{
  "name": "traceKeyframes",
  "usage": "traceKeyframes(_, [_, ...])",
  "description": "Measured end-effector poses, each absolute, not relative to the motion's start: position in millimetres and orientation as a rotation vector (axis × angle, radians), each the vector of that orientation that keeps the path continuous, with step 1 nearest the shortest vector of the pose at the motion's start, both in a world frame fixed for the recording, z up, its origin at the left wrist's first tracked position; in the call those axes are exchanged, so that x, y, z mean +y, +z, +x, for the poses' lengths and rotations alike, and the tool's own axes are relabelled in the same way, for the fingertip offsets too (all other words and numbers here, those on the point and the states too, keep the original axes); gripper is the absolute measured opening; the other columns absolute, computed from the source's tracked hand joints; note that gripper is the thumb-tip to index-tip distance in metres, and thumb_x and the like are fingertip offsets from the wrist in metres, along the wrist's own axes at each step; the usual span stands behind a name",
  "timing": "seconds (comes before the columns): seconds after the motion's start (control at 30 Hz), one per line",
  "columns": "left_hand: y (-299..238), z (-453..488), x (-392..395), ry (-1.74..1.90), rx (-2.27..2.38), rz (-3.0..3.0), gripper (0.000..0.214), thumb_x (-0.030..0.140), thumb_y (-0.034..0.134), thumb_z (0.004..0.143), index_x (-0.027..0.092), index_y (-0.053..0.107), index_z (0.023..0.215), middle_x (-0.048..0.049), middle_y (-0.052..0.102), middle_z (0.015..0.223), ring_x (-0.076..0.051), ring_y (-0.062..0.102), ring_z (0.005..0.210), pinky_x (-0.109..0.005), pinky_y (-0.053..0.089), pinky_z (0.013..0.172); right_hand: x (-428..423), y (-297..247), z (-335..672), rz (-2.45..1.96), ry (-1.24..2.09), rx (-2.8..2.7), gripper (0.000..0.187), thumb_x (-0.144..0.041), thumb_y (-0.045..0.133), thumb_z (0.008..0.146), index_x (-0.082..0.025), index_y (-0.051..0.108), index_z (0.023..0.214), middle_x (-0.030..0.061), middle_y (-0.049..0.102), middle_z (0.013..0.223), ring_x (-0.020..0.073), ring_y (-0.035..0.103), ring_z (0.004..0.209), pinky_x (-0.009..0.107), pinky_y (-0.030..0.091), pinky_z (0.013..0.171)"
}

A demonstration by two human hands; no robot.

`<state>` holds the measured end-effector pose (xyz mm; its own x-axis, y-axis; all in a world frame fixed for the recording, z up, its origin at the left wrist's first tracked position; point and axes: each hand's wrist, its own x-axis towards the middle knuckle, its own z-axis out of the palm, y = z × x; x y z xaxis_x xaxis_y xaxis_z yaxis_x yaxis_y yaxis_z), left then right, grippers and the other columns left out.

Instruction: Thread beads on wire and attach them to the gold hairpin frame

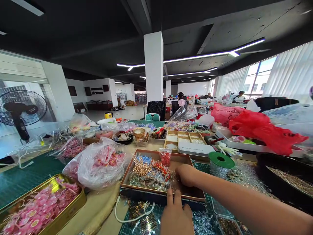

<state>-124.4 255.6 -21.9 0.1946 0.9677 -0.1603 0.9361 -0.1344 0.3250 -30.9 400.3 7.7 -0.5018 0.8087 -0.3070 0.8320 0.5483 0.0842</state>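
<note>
A shallow copper-coloured box [199, 192] lies in front of me. Inside it are gold wire sprigs [141, 166], blue pieces [146, 159], red beaded sprigs [161, 169], clear beads and a small clear bag of red beads [165, 157]. My right hand [187, 174] reaches into the box's right part with its fingers curled down; whatever they hold is hidden. At the near rim, my left hand [176, 212] rests with two fingers stretched forward over the edge, nothing visible in it. Several gold hair combs [140, 212] lie on the green mat left of that hand.
A gold tin [80, 200] of pink flowers stands at left, beside a plastic bag [102, 166] of more flowers. Behind the box is a compartment tray [187, 134]. To the right are a green spool [221, 160], a black tray [264, 166] and red bags [264, 127].
</note>
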Motion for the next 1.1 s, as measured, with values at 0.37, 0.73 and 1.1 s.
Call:
traceKeyframes(0.37, [-19.9, -127.4, 237.8, 0.285, 1.885, 2.398, 0.031, 0.024, 0.061, 0.089, 0.017, 0.073, 0.117, -0.0164, 0.051, 0.152, -0.041, 0.039, 0.145, -0.049, 0.056, 0.102, 395.3, 3.2, -34.8, 1.274, -0.02, 2.358, 0.035, -0.034, 0.066, 0.096, -0.016, 0.063, 0.125, 0.0107, 0.065, 0.125, 0.0241, 0.066, 0.106, 0.044, 0.056, 0.089])
traceKeyframes(0.73, [-3.2, -128.1, 234.3, 0.161, 1.863, 2.492, 0.033, 0.023, 0.055, 0.095, 0.013, 0.07, 0.122, -0.0208, 0.051, 0.151, -0.041, 0.04, 0.145, -0.047, 0.051, 0.108, 405.0, 4.1, -24.8, 1.181, -0.068, 2.377, 0.036, -0.035, 0.066, 0.096, -0.016, 0.062, 0.126, 0.0113, 0.064, 0.127, 0.0247, 0.066, 0.108, 0.045, 0.056, 0.09])
traceKeyframes(1.1, [-1.9, -129.1, 233.4, 0.129, 1.84, 2.618, 0.029, 0.022, 0.053, 0.096, 0.011, 0.072, 0.116, -0.0215, 0.058, 0.143, -0.037, 0.044, 0.143, -0.049, 0.042, 0.116, 405.1, 18.6, -16.3, 1.143, -0.145, 2.325, 0.033, -0.035, 0.065, 0.096, -0.017, 0.063, 0.125, 0.0099, 0.065, 0.126, 0.0235, 0.066, 0.106, 0.044, 0.057, 0.088])
